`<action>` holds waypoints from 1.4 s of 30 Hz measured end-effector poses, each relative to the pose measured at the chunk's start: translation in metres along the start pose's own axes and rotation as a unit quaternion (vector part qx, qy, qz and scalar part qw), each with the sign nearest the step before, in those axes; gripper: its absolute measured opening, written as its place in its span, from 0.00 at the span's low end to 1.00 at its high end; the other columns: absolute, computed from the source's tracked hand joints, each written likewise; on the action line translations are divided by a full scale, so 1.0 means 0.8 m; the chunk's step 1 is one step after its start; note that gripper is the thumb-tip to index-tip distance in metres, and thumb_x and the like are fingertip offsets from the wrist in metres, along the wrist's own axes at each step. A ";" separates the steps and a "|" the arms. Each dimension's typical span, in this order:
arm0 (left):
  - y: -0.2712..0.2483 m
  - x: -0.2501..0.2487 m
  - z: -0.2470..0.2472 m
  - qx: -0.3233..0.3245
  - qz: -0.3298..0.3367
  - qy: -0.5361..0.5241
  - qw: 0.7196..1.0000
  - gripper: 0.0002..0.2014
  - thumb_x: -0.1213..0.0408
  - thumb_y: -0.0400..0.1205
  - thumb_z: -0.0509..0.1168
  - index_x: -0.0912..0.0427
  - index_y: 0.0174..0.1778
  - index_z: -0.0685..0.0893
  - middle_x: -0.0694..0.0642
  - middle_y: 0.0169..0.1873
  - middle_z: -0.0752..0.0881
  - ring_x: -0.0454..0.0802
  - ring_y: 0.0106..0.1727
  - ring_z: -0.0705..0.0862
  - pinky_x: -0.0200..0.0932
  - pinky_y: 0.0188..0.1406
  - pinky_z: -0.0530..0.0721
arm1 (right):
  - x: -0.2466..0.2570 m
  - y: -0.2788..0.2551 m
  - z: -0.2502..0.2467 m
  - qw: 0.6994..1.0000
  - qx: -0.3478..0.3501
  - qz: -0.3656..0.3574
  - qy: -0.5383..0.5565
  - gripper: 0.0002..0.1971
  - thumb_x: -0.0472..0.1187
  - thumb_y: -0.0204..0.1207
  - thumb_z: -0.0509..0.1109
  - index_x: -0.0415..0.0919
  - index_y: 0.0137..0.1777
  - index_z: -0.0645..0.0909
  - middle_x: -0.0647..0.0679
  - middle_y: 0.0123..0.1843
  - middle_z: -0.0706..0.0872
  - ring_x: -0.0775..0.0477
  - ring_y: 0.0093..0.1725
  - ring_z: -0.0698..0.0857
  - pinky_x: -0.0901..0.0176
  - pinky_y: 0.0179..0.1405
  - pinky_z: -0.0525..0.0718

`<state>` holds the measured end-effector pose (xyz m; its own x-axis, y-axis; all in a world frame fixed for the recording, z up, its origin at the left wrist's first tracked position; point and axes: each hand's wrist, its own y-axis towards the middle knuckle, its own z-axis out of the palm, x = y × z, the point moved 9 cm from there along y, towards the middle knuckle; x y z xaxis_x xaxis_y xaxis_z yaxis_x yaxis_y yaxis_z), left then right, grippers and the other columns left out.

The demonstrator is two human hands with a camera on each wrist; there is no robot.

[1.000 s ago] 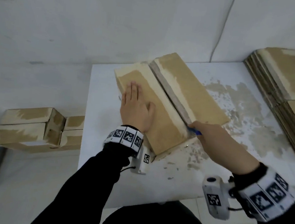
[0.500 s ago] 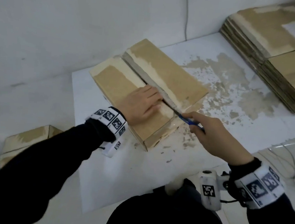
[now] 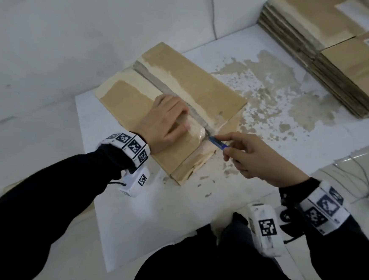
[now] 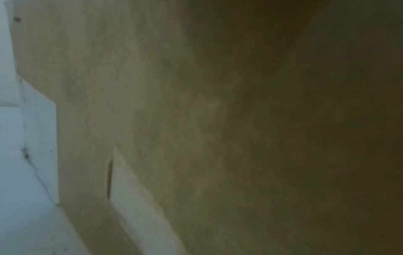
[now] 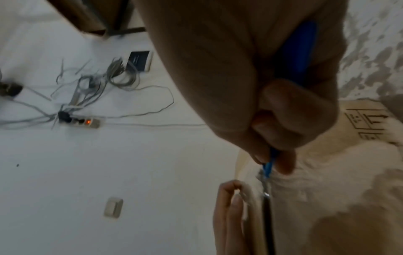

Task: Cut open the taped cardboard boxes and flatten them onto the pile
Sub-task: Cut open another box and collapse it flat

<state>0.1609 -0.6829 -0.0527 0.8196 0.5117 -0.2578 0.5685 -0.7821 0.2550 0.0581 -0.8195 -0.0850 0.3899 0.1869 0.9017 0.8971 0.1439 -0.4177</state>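
Observation:
A taped cardboard box [image 3: 194, 85] lies flat-topped on the white table [image 3: 151, 214], with a grey taped seam [image 3: 159, 80] running along its middle. My left hand [image 3: 169, 118] presses flat on the left flap, fingers reaching up to the seam. My right hand [image 3: 225, 145] pinches a blue knife [image 3: 217, 141], whose blade tip sits in the seam at the box's near end. In the right wrist view the knife [image 5: 301, 51] points down into the seam beside my left fingertips [image 5: 231, 215]. The left wrist view shows only the box's side [image 4: 196, 120], close up.
A pile of flattened boxes [image 3: 340, 52] is stacked at the table's far right. The tabletop between is worn and flaked. Loose cables [image 3: 363, 187] lie on the floor to the right, with a power strip [image 5: 85, 122] among them.
My left hand has slid down the left flap and turned, so its fingers now lie against the seam near the knife. The right hand keeps the knife at the seam's near end.

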 end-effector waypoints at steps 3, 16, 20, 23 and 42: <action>0.003 -0.001 -0.009 -0.025 -0.012 0.002 1.000 0.18 0.50 0.84 0.48 0.61 0.53 0.75 0.56 0.49 0.78 0.53 0.54 0.73 0.50 0.67 0.63 | -0.006 -0.015 0.006 0.997 0.060 0.022 0.038 0.15 0.35 0.84 0.60 0.48 0.66 0.80 0.43 0.37 0.80 0.53 0.21 0.62 0.64 0.16 0.61; 0.033 0.011 -0.006 0.236 -0.254 -0.101 0.933 0.36 0.60 0.88 0.53 0.52 0.83 0.34 0.48 0.29 0.75 0.46 0.28 0.73 0.42 0.31 0.72 | 0.022 -0.014 -0.022 0.922 -0.052 -0.171 -0.344 0.17 0.38 0.83 0.63 0.56 0.68 0.77 0.60 0.44 0.81 0.65 0.34 0.78 0.73 0.32 0.74; 0.020 0.012 -0.008 0.185 -0.404 -0.268 0.855 0.31 0.62 0.88 0.55 0.52 0.85 0.48 0.52 0.69 0.72 0.49 0.64 0.76 0.38 0.55 0.69 | 0.024 -0.008 -0.021 0.866 -0.061 -0.204 -0.452 0.19 0.37 0.83 0.63 0.56 0.70 0.76 0.54 0.46 0.78 0.54 0.37 0.76 0.61 0.32 0.74; 0.002 0.009 -0.016 0.035 -0.454 -0.303 0.837 0.22 0.63 0.87 0.57 0.52 0.79 0.68 0.53 0.75 0.70 0.48 0.67 0.73 0.37 0.59 0.68 | 0.030 -0.009 -0.020 0.850 -0.060 -0.233 -0.468 0.21 0.36 0.82 0.63 0.56 0.71 0.76 0.51 0.47 0.81 0.46 0.38 0.80 0.55 0.31 0.78; -0.019 0.015 0.040 -0.158 -0.678 -0.436 0.570 0.09 0.64 0.82 0.65 0.68 0.42 0.79 0.62 0.44 0.86 0.57 0.40 0.83 0.48 0.41 0.82 | 0.037 -0.031 -0.006 0.813 -0.070 -0.263 -0.515 0.24 0.19 0.58 0.73 0.37 0.54 0.84 0.45 0.32 0.69 0.50 0.19 0.56 0.66 0.18 0.47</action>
<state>0.1599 -0.6762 -0.0897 -0.6568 0.0903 -0.7487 0.7356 0.2955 -0.6096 0.0486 -0.8224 -0.0478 -0.3702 0.8603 0.3505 0.9269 0.3674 0.0774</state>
